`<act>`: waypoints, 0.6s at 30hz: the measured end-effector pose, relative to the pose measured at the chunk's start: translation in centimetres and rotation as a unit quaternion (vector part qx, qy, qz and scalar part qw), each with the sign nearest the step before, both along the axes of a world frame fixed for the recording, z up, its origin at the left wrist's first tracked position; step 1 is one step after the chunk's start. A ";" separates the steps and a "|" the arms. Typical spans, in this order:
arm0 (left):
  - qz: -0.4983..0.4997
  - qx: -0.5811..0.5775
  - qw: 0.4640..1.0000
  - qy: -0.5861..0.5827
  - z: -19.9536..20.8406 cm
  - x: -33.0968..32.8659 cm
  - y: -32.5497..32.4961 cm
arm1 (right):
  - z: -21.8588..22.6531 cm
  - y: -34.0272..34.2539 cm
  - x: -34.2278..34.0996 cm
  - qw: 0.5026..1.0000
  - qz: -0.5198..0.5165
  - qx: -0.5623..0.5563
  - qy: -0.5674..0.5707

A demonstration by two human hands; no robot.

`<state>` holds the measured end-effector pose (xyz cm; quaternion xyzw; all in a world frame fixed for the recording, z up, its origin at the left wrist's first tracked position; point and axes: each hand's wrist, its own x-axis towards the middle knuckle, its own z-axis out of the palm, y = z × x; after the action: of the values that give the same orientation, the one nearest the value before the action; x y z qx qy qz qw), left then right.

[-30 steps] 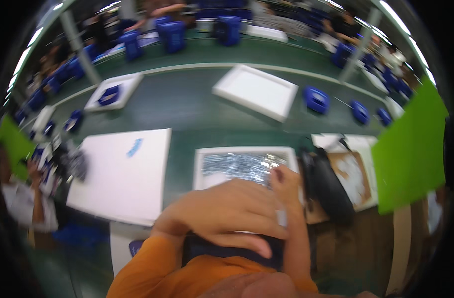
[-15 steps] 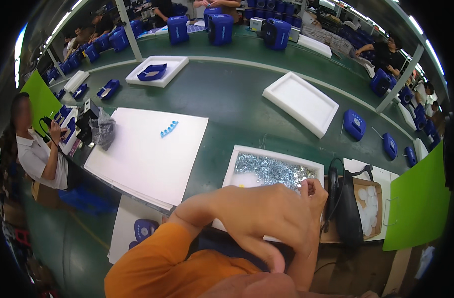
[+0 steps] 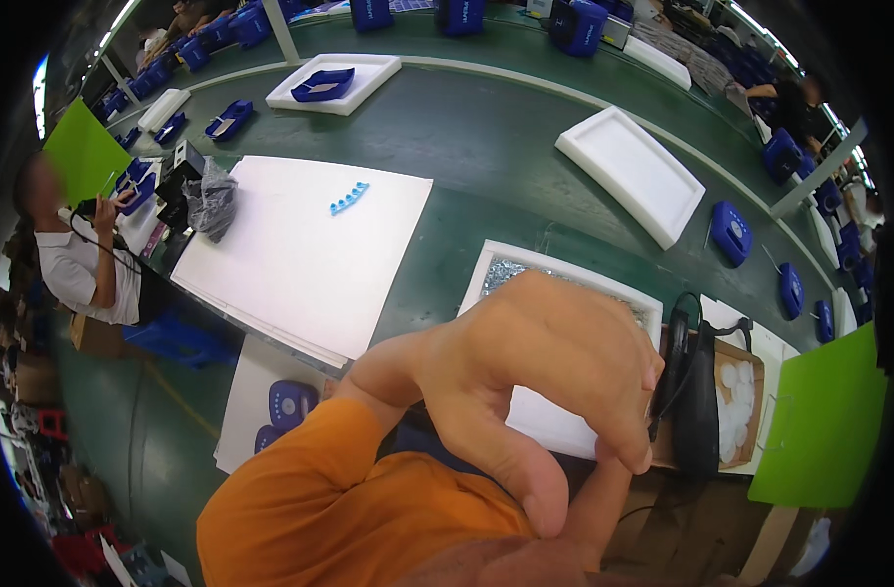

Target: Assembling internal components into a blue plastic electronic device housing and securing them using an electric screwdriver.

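Note:
My left hand (image 3: 535,362) reaches in from an orange sleeve (image 3: 300,479) and fills the middle of the view. Its fingers curve downward and its thumb stands apart from them, with nothing visible between. Behind it rises my right forearm (image 3: 596,504); the right hand's fingers are almost wholly hidden. Both hands are above a white foam tray (image 3: 478,284) that holds many small shiny metal pieces (image 3: 505,274). Much of the tray is covered from sight by my left hand.
A black pouch with cables (image 3: 694,411) and a cardboard box (image 3: 757,377) of white discs stand right of the tray. White sheets (image 3: 300,254) bear a blue toothed strip (image 3: 349,199). Another foam tray (image 3: 633,176) lies beyond. A co-worker (image 3: 80,264) sits left.
The view has tilted down, so the bench appears higher. My left hand now covers more of the tray and the right hand's fingers, which were showing above the metal pieces.

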<state>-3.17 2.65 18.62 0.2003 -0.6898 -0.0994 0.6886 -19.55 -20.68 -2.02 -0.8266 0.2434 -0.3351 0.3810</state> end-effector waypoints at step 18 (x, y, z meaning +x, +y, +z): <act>-0.043 0.029 0.998 -0.034 1.3 1.3 0.2 | 0.9 0.9 0.0 1.000 -0.017 -0.011 0.012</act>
<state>-1.91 2.83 19.94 0.1937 -0.7175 -0.1422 0.6538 -19.52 -19.74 -1.14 -0.8308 0.2578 -0.3341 0.3629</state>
